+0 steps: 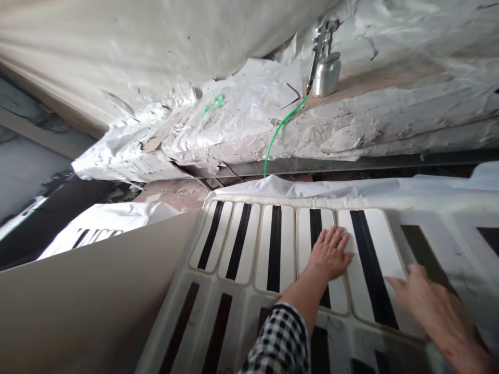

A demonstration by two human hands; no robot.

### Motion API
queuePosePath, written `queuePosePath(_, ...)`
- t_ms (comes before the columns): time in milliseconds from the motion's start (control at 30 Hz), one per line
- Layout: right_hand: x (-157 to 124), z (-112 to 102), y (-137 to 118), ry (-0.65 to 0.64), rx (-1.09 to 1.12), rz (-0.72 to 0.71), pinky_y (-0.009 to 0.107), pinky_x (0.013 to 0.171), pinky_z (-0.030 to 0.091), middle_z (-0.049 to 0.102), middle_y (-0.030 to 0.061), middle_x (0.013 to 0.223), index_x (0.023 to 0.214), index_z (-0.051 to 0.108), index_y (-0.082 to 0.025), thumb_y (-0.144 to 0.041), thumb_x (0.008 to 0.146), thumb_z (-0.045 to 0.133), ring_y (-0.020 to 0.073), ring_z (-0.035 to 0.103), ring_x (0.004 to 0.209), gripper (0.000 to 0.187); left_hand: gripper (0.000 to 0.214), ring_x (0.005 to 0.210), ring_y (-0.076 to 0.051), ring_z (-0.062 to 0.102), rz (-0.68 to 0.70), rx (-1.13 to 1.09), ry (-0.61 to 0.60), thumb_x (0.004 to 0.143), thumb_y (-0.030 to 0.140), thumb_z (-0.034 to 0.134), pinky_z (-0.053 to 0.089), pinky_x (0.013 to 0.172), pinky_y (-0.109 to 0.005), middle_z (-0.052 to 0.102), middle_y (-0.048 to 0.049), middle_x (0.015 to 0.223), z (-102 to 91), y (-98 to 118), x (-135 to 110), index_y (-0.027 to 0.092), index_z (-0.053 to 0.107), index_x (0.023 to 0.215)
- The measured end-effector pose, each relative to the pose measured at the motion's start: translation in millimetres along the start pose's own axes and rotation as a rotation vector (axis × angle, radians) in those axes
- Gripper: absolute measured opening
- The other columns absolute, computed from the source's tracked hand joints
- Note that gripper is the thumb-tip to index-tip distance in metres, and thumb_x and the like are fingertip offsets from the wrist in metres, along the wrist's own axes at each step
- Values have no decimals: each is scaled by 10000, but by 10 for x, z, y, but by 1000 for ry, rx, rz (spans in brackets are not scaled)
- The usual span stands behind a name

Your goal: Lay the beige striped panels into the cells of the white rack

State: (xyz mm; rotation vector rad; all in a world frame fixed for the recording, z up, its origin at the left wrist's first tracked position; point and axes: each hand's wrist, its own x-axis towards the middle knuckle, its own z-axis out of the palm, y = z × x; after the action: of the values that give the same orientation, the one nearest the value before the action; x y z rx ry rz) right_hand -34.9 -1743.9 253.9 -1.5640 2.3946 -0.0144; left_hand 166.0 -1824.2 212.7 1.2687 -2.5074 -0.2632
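Five white panels with rounded corners lie in a row, each with a black stripe down its length. My left hand (331, 252) rests open and flat across the fourth panel (304, 244) and the near edge of the fifth panel (378, 234). At the right side of that fifth panel is my right hand (424, 298), slightly blurred. Its thumb is stretched out over the panel, apart from the fingers, which are partly hidden. Beneath the panels is a pale, overspray-dusted surface (210, 291) marked with dark stripes and panel-shaped outlines.
Behind the work surface runs a ledge (234, 135) covered in crumpled, paint-stained sheeting. A spray gun with a metal cup (327, 75) stands on it, its green hose (278, 127) hanging down. A plain board (97, 296) rises at left, near a white printed bag (105, 223).
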Motion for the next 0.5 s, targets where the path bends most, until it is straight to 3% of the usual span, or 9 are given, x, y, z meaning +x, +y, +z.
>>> queuePosePath(67, -196, 11, -84, 212, -82, -190, 531, 829, 415, 581, 301, 1230, 1404, 425, -97, -556, 909, 398, 460, 551, 1121, 676, 601, 1482, -238, 146, 2, 10, -9, 990, 467, 201, 193, 1220, -447, 242, -67, 1594, -16, 0, -7, 159, 263, 1503)
queuePosePath(133, -375, 99, -138, 356, -37, -430, 566, 1048, 286, 338, 206, 1512, 1516, 241, -137, -513, 928, 336, 440, 276, 1387, 705, 611, 1485, -225, 127, -1, 37, -24, 989, 477, 180, 179, 1224, -433, 225, -60, 1600, -31, 9, -15, 163, 248, 1509)
queuePosePath(167, -450, 169, -138, 375, 0, -542, 577, 1102, 213, 238, 141, 1571, 1541, 179, -184, -511, 935, 295, 417, 174, 1432, 698, 621, 1486, -221, 119, -5, 51, -30, 986, 492, 175, 172, 1225, -431, 219, -55, 1602, -36, 19, -23, 167, 241, 1511)
queuePosePath(233, -554, 338, -76, 359, 57, -701, 603, 1127, 158, 150, 51, 1605, 1550, 119, -285, -532, 935, 258, 399, 112, 1448, 677, 651, 1487, -219, 109, -20, 79, -34, 977, 532, 168, 159, 1227, -430, 215, -47, 1604, -33, 46, -51, 169, 233, 1512)
queuePosePath(300, -574, 518, 32, 321, 73, -760, 617, 1129, 159, 126, 22, 1609, 1545, 114, -319, -543, 931, 257, 400, 116, 1446, 670, 677, 1487, -222, 106, -40, 106, -25, 968, 565, 159, 150, 1227, -429, 216, -37, 1605, -7, 54, -92, 168, 230, 1512)
queuePosePath(400, -439, 732, 123, 270, 46, -729, 595, 1152, 152, 150, 64, 1602, 1539, 238, -232, -490, 943, 268, 380, 101, 1455, 650, 662, 1487, -226, 104, -38, 133, -28, 968, 573, 173, 144, 1227, -436, 212, -11, 1607, 39, 6, -156, 203, 229, 1514)
queuePosePath(500, -340, 623, 83, 206, -58, -686, 613, 1120, 225, 252, 129, 1568, 1444, 459, -155, -441, 912, 418, 408, 159, 1440, 605, 612, 1482, -235, 139, -5, 73, -114, 961, 569, 284, 165, 1219, -449, 228, -2, 1602, -76, 86, -195, 273, 281, 1496)
